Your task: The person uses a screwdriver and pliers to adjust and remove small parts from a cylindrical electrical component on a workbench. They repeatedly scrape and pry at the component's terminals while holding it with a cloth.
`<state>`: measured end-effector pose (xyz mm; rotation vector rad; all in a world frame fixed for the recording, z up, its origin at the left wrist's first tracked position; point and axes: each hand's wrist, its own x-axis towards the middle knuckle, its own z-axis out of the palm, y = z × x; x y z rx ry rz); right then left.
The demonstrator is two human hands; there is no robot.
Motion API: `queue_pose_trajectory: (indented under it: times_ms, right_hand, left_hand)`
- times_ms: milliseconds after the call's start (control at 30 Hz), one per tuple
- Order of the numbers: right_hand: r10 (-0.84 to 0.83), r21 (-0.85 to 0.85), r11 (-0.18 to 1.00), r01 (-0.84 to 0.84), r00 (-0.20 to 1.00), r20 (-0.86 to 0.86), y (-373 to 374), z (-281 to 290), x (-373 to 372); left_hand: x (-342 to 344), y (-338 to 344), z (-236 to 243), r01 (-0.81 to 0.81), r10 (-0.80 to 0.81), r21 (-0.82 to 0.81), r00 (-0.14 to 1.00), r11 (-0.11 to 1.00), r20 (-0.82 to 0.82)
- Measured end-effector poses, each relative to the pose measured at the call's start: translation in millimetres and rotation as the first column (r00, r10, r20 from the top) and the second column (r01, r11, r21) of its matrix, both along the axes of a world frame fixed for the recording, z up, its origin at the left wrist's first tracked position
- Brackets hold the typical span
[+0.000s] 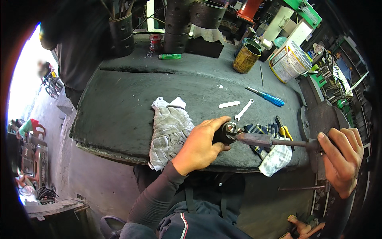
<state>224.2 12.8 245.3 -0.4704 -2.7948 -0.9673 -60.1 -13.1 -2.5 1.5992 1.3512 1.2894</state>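
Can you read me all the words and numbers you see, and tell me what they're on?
No words or numbers are clear enough to quote.
White bucket: print on its side, too small and blurred to read.
Yellow can: dark marks, too blurred to read.
Small green packet: pale marks, too small to read.
Black part in the left hand: no writing visible.
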Motion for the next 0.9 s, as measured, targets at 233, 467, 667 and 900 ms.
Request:
queue_pose_trajectory:
  times_ms: [233,467,667,900]
  right_hand:
    - [-0.002,0.015,1.000,0.001,0.997,0.071,-1.9,11.7,-15.2]
    - [0.023,0.002,1.000,-0.023,0.993,0.116,-1.0,14.5,-23.0]
    - [-0.002,0.045,0.999,-0.007,0.982,0.191,-4.4,18.3,-23.2]
    - [-0.156,0.203,0.973,0.113,0.966,0.208,-10.2,20.9,-26.6]
  left_hand:
    - [-0.6,-0.6,-5.3,0.004,-0.004,0.036,1.000,0.999,0.015]
    - [-2.5,1.7,-15.5,0.009,-0.014,0.124,0.999,0.992,0.039]
    - [-1.1,3.3,-20.8,0.007,-0.017,0.161,0.998,0.987,0.062]
    - [0.6,1.7,-16.1,-0.007,0.002,0.077,0.998,0.997,0.064]
